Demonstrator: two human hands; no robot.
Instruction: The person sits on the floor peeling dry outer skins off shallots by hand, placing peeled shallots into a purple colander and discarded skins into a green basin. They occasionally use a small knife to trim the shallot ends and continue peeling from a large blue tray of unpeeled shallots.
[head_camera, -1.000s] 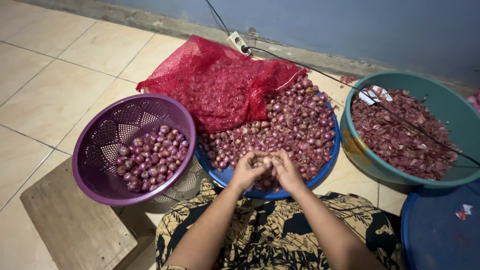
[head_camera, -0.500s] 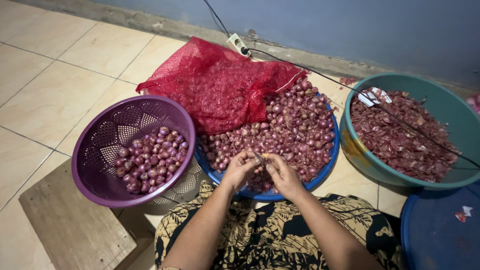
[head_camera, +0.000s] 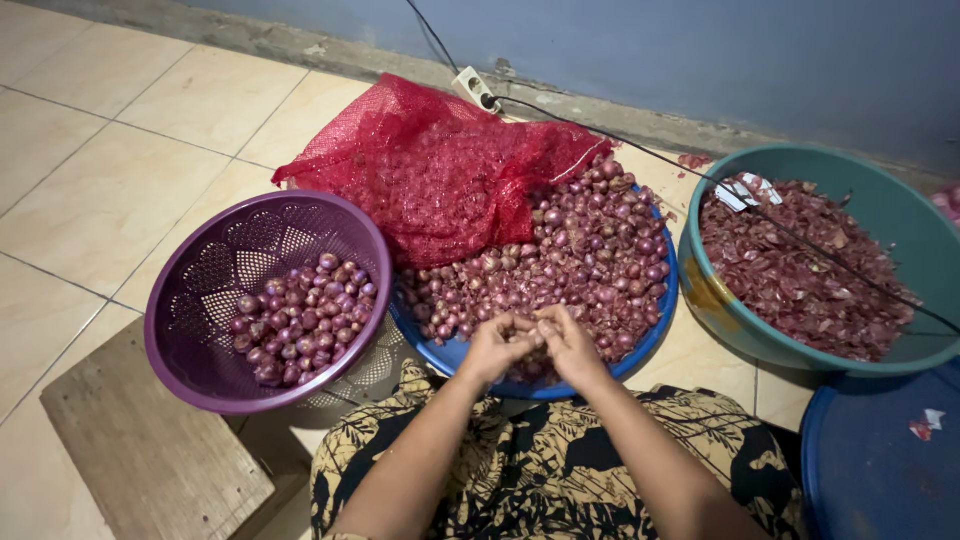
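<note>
Seen from the head camera, the person sits on the tiled floor with both hands brought together just above the near rim of a blue tray (head_camera: 655, 335) heaped with unpeeled shallots (head_camera: 590, 255). The left hand (head_camera: 497, 345) and the right hand (head_camera: 567, 342) meet fingertip to fingertip, curled around something small pinched between them, most likely a single shallot, though it is too hidden to be sure. Holding it close over the tray probably lets anything that drops land back on the pile. To the left, touching the tray's edge, a purple perforated basket (head_camera: 200, 290) holds a smaller heap of glossy peeled shallots (head_camera: 300, 318), within easy reach of the left hand. Far behind the tray, a red mesh sack (head_camera: 440, 170) lies slumped with its mouth over the shallots, as if they spilled from it. On the right a green basin (head_camera: 890, 215) is filled with dry reddish skins (head_camera: 800, 275), near the right hand. A black cable (head_camera: 640, 140) runs from a white plug (head_camera: 475, 88) by the far wall across the basin. A wooden board (head_camera: 140, 450) lies near left, and a dark blue lid (head_camera: 870, 470) near right.
</note>
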